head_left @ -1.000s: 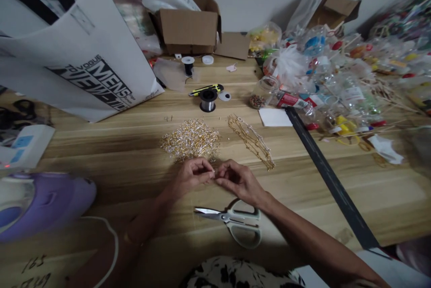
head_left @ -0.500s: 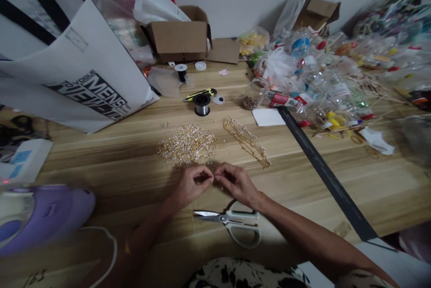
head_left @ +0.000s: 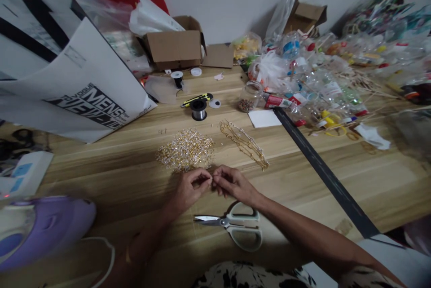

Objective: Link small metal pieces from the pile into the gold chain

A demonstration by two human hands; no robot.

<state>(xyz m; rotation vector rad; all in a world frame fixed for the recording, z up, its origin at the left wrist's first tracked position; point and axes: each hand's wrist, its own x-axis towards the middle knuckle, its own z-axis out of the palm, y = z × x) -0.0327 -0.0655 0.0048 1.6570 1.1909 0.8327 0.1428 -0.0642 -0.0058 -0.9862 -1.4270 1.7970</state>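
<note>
My left hand (head_left: 191, 189) and my right hand (head_left: 235, 184) meet fingertip to fingertip just below a pile of small gold and silver pieces (head_left: 185, 148). Each hand is closed in a pinch; between the tips is something tiny that I cannot make out. Thin gold and silver chains (head_left: 244, 144) lie to the right of the pile. Below my hands, scissors (head_left: 232, 224) with pale handles rest on the wooden table, blades pointing left.
Behind the pile stand a wire spool (head_left: 198, 111), a yellow cutter (head_left: 195, 99) and a jar of beads (head_left: 249, 97). A white paper bag (head_left: 101, 77) and a purple appliance (head_left: 63, 227) are at left. Plastic bottles (head_left: 323, 86) crowd the back right beyond a dark strip (head_left: 323, 169).
The view has shifted slightly, so the table's things appear a little lower. My hands still meet at the fingertips, with the right fingers slightly more curled.
</note>
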